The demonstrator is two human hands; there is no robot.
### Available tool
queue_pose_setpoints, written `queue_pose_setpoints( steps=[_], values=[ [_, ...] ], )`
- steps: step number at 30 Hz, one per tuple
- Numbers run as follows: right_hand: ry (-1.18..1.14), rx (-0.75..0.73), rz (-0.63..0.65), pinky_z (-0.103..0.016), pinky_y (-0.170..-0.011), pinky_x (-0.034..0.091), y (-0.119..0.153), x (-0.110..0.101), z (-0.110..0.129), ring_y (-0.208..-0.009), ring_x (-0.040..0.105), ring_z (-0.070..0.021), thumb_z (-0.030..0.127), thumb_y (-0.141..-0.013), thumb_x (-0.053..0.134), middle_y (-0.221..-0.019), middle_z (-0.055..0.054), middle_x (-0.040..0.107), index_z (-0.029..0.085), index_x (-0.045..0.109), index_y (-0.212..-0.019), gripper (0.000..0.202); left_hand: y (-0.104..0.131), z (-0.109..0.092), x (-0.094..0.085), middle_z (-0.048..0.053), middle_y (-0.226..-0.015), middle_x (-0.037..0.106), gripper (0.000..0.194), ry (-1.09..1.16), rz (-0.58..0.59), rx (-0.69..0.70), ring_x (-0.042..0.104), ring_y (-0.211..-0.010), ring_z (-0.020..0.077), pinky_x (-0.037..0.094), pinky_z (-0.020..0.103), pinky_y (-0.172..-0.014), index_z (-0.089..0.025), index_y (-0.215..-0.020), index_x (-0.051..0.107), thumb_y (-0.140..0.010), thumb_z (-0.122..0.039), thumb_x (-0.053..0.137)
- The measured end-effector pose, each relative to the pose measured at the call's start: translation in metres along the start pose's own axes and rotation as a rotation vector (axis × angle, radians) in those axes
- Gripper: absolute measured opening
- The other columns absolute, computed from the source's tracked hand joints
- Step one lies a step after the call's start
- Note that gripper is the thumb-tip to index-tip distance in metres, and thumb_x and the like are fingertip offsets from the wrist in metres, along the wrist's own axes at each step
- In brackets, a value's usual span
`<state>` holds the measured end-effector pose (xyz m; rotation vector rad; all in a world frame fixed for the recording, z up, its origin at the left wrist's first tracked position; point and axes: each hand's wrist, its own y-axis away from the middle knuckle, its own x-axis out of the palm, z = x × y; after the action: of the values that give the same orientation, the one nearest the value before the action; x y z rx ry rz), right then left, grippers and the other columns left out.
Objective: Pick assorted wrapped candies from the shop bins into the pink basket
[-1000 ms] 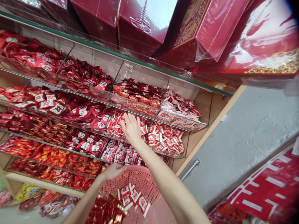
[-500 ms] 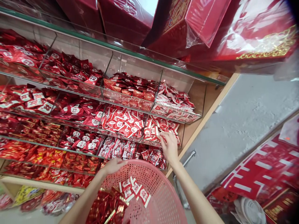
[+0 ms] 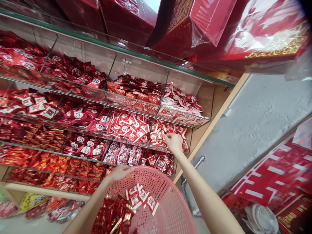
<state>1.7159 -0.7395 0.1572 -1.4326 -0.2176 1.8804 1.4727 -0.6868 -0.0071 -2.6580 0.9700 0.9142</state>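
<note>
My left hand is closed over the rim of a pink plastic basket. Inside the basket lie shiny red-and-gold wrapped sweets and a few red-and-white candy packets. At the right-hand compartment of the second shelf row, my right hand has its thumb and fingers pinched together at the edge of a red-and-white candy packet. More packets of the same kind lie around and behind the fingers.
Clear-fronted shelves hold several compartments of red wrapped sweets. Large red boxes stand on the glass shelf above. A wooden side panel, a grey wall and a red-and-white patterned package are on the right.
My right hand has moved slightly left and up into the packets, its fingers drawing together. The left hand and basket stay nearly in place.
</note>
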Motion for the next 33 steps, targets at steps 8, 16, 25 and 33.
queue_pose_setpoints(
  steps=[8, 16, 25, 33],
  values=[
    [-0.255, -0.033, -0.108, -0.026, -0.061, 0.034, -0.008, 0.001, -0.010, -0.063, 0.052, -0.0160, 0.037, -0.076, 0.039, -0.068, -0.004, 0.063, 0.017, 0.061, -0.067, 0.030, 0.001, 0.003, -0.001, -0.003, -0.050, 0.043, 0.060, -0.011, -0.005, -0.011, 0.039, -0.054, 0.0115, 0.024, 0.022, -0.054, -0.016, -0.057, 0.054, -0.064, -0.071, 0.032],
    [-0.510, -0.063, -0.227, -0.027, -0.064, 0.037, 0.015, -0.016, -0.024, -0.067, 0.050, -0.0151, 0.040, -0.078, 0.042, -0.074, -0.004, 0.059, 0.015, 0.056, -0.075, 0.028, -0.004, 0.010, 0.001, -0.003, -0.051, 0.042, 0.057, -0.029, -0.022, -0.025, 0.037, -0.053, 0.0107, 0.024, 0.021, -0.052, -0.016, -0.057, 0.052, -0.066, -0.069, 0.034],
    [-0.916, 0.110, -0.041, -0.024, -0.065, 0.039, 0.128, -0.002, -0.007, -0.068, 0.048, -0.0119, 0.037, -0.079, 0.044, -0.073, 0.000, 0.053, 0.017, 0.052, -0.081, 0.023, -0.006, 0.009, 0.001, -0.001, -0.060, 0.056, 0.054, -0.004, 0.025, 0.016, 0.047, -0.061, 0.0137, 0.028, 0.021, -0.055, -0.015, -0.074, 0.063, -0.069, -0.062, 0.037],
    [-0.988, 0.348, 0.516, -0.024, -0.053, 0.042, 0.186, 0.070, -0.043, -0.058, 0.055, -0.0134, 0.046, -0.074, 0.046, -0.067, -0.001, 0.055, 0.017, 0.047, -0.071, 0.029, -0.006, 0.007, 0.004, -0.001, -0.066, 0.061, 0.054, -0.007, 0.048, 0.021, 0.052, -0.066, 0.0159, 0.030, 0.021, -0.057, -0.015, -0.080, 0.065, -0.068, -0.062, 0.039]
  ],
)
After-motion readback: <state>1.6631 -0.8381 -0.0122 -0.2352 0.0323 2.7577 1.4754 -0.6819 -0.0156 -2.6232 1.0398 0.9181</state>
